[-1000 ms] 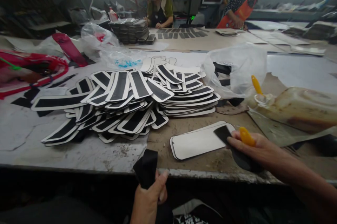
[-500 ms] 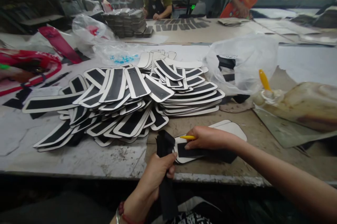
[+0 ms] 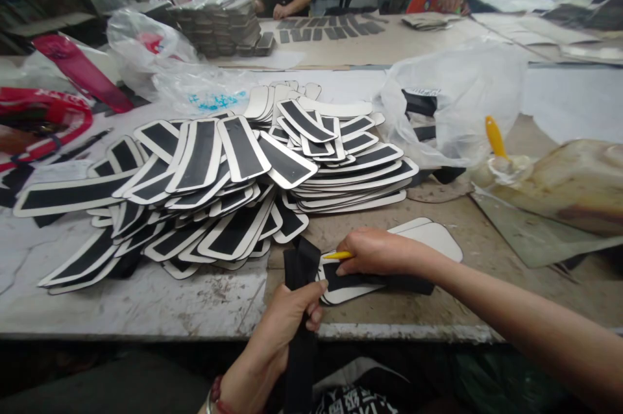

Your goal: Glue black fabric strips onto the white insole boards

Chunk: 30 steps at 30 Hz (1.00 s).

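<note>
The left hand (image 3: 292,310) grips folded black strips (image 3: 300,265) at the worktop's (image 3: 195,316) front edge. The right hand (image 3: 372,252) holds a yellow tool (image 3: 337,255), its fingertips on a black band (image 3: 338,278) lying across stacked white round-cornered panels (image 3: 440,239). A heap of black-centred white panels (image 3: 243,148) spreads behind, leftward.

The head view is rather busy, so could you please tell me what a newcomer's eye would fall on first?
Probably the pile of black-and-white pieces, left of centre on the table. Next, nearer the camera, come the left hand gripping a black band and the right hand holding a yellow handle over white pieces.
</note>
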Available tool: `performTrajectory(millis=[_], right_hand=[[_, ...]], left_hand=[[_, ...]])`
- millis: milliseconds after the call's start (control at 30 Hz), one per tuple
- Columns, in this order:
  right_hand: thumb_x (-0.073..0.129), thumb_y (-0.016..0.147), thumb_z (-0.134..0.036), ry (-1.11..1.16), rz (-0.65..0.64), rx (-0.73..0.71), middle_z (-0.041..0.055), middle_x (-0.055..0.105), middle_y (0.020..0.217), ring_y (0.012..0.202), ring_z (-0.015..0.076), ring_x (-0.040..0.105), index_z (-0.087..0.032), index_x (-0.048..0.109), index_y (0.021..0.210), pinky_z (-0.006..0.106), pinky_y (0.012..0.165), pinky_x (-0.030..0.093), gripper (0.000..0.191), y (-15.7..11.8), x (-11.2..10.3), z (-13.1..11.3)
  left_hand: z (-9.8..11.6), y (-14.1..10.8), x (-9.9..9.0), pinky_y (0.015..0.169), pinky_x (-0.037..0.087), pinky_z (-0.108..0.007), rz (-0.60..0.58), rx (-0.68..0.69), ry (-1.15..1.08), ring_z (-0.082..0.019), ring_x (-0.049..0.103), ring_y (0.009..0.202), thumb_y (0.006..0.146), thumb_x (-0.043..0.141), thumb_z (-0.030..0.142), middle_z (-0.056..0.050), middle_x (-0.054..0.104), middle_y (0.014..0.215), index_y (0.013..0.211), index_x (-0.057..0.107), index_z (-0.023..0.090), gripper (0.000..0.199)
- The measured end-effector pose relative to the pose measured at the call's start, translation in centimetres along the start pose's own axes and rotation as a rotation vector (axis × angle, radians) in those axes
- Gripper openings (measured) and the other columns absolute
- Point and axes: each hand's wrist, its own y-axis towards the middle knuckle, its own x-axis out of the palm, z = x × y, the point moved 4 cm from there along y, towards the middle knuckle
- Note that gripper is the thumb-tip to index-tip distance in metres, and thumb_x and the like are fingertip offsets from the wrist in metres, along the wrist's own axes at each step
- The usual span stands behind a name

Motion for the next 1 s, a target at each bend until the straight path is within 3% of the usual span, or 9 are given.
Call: performTrajectory(millis=[167, 300, 500, 600, 733, 833, 1000], right_hand=[[0.059, 0.076, -0.034, -0.025, 0.023, 0.032, 0.0066, 0.07, 0.079, 0.073, 0.0205, 0.061, -0.021, 0.071, 0.086, 0.025, 0.054, 0.033, 0.02, 0.2, 0.0, -0.5], [0.061, 0.073, -0.04, -0.036, 0.059, 0.013, 0.007, 0.069, 0.077, 0.071, 0.0207, 0.061, -0.019, 0.07, 0.083, 0.025, 0.052, 0.031, 0.024, -1.2, 0.3, 0.7], [0.052, 0.08, -0.038, 0.089, 0.187, 0.216, 0.0041, 0.064, 0.072, 0.064, 0.0169, 0.056, -0.018, 0.062, 0.074, 0.024, 0.055, 0.034, 0.023, -8.5, 0.6, 7.8], [0.05, 0.082, -0.037, 0.183, 0.283, 0.291, 0.0041, 0.063, 0.071, 0.064, 0.0164, 0.056, -0.017, 0.06, 0.072, 0.024, 0.057, 0.036, 0.024, -10.8, 0.9, 10.5], [0.047, 0.084, -0.039, 0.077, 0.312, 0.432, 0.0052, 0.066, 0.074, 0.066, 0.0173, 0.059, -0.017, 0.063, 0.079, 0.024, 0.056, 0.037, 0.028, -10.7, 1.2, 11.3], [0.047, 0.086, -0.042, -0.064, 0.331, 0.55, 0.0099, 0.07, 0.085, 0.078, 0.0226, 0.064, -0.018, 0.065, 0.091, 0.026, 0.061, 0.04, 0.03, -10.0, 0.9, 10.9], [0.049, 0.086, -0.045, -0.145, 0.362, 0.614, 0.016, 0.069, 0.098, 0.095, 0.0293, 0.063, -0.018, 0.066, 0.1, 0.033, 0.073, 0.044, 0.035, -9.3, 0.5, 10.6]], left_hand=[[0.4, -0.1, 0.6, 0.032, 0.018, -0.02, 0.063, 0.025, 0.099, -0.005, 0.031, 0.027, 0.058, 0.071, 0.039, 0.006, 0.037, 0.03, 0.04, 0.042, 0.019, 0.04], [0.5, -0.4, 0.8, 0.033, 0.019, -0.019, 0.113, 0.057, 0.167, -0.004, 0.03, 0.028, 0.063, 0.066, 0.035, 0.006, 0.037, 0.031, 0.041, 0.04, 0.019, 0.037], [0.2, -0.4, 0.8, 0.033, 0.018, -0.02, 0.127, 0.096, 0.187, -0.005, 0.03, 0.027, 0.061, 0.067, 0.039, 0.005, 0.038, 0.029, 0.04, 0.04, 0.019, 0.04], [0.2, -0.5, 0.8, 0.034, 0.019, -0.02, 0.119, 0.11, 0.194, -0.005, 0.03, 0.028, 0.062, 0.068, 0.04, 0.005, 0.038, 0.029, 0.04, 0.038, 0.02, 0.042], [0.3, -0.7, 0.8, 0.036, 0.02, -0.021, 0.112, 0.112, 0.25, -0.006, 0.031, 0.028, 0.064, 0.067, 0.041, 0.004, 0.04, 0.029, 0.037, 0.037, 0.02, 0.045], [0.4, -0.7, 0.8, 0.037, 0.022, -0.021, 0.104, 0.111, 0.301, -0.006, 0.032, 0.029, 0.065, 0.067, 0.043, 0.003, 0.041, 0.03, 0.037, 0.038, 0.019, 0.047], [0.3, -0.4, 0.6, 0.038, 0.023, -0.022, 0.086, 0.104, 0.348, -0.007, 0.033, 0.03, 0.066, 0.067, 0.047, 0.003, 0.041, 0.03, 0.037, 0.039, 0.019, 0.049]])
